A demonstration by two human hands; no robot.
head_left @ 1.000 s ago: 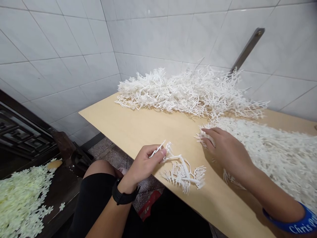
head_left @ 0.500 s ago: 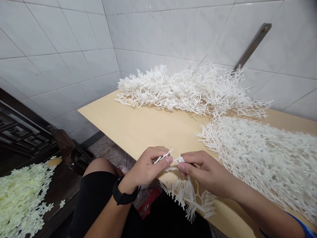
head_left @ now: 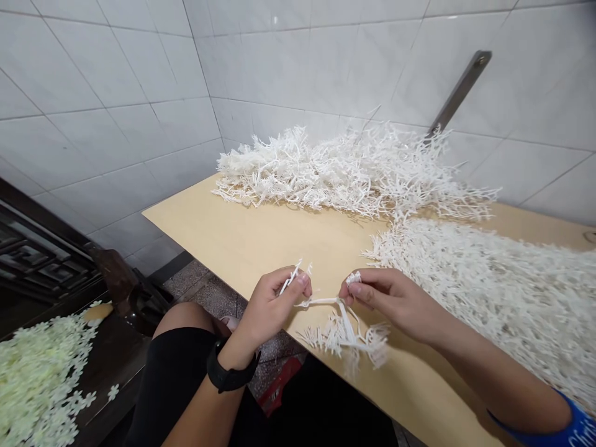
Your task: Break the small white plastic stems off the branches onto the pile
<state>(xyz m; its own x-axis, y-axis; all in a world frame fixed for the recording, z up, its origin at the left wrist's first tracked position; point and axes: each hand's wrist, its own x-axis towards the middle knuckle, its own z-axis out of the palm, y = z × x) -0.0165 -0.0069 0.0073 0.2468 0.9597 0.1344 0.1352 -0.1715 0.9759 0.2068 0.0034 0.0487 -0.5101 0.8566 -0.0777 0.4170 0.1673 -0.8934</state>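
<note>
My left hand [head_left: 272, 307], with a black band on its wrist, is closed on a white plastic branch [head_left: 345, 329]. One stem of it pokes up past the thumb; the rest stretches right and hangs in feathery tips over the table's near edge. My right hand [head_left: 395, 304] pinches a small white piece [head_left: 354, 277] between thumb and fingers, just above the branch's bend. Whether that piece joins the branch is unclear. Close beside my right forearm spreads a flat heap of short white sprigs [head_left: 493, 298].
Against the tiled wall lies a pile of white plastic branches [head_left: 335, 174] on the tan table [head_left: 186, 208]. A metal strip [head_left: 459, 93] leans at the wall. To the left, pale green plastic blossoms [head_left: 37, 379] cover a dark wooden seat [head_left: 112, 366].
My hands have moved apart, the right one rising slightly with the small piece. A stretch of the branch now shows between them, and its hanging tips have shifted left.
</note>
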